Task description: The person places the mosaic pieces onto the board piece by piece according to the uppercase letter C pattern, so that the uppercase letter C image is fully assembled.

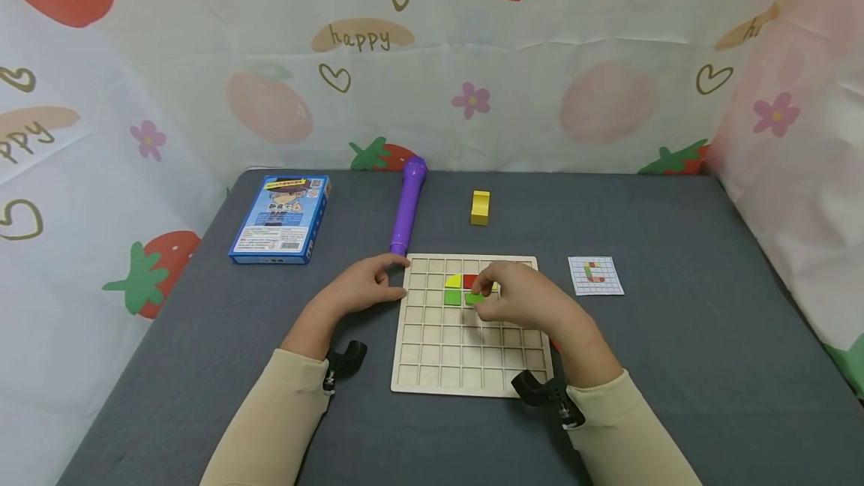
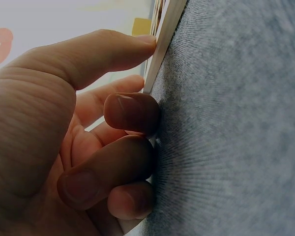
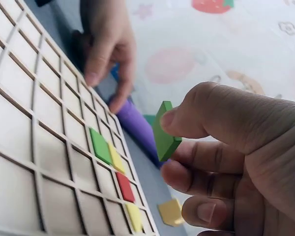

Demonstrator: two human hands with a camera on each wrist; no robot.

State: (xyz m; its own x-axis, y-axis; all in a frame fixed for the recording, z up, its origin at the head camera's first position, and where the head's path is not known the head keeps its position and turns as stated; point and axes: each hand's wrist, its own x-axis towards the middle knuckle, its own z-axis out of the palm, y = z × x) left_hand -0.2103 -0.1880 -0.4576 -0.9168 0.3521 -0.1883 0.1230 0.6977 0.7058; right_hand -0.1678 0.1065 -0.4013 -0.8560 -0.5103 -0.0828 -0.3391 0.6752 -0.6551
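Note:
My right hand (image 1: 516, 295) pinches a square green tile (image 3: 164, 132) between thumb and fingers, raised over the wooden grid board (image 1: 428, 355). In the board's upper rows lie a yellow tile with a rounded corner (image 1: 454, 281), a red tile (image 3: 124, 187), another green tile (image 1: 452, 297) and a second yellow tile (image 3: 134, 216). At the board's left edge rests my left hand (image 1: 361, 283), its thumb and index finger touching the rim near the upper corner. The other left fingers bend loosely against the tablecloth, holding nothing.
Behind the board lie a purple microphone-shaped object (image 1: 408, 205) and a yellow block (image 1: 480, 208). A blue box (image 1: 280, 220) sits at back left. To the right is a pattern card (image 1: 596, 276). Something red (image 1: 555, 347) partly shows beneath the right wrist.

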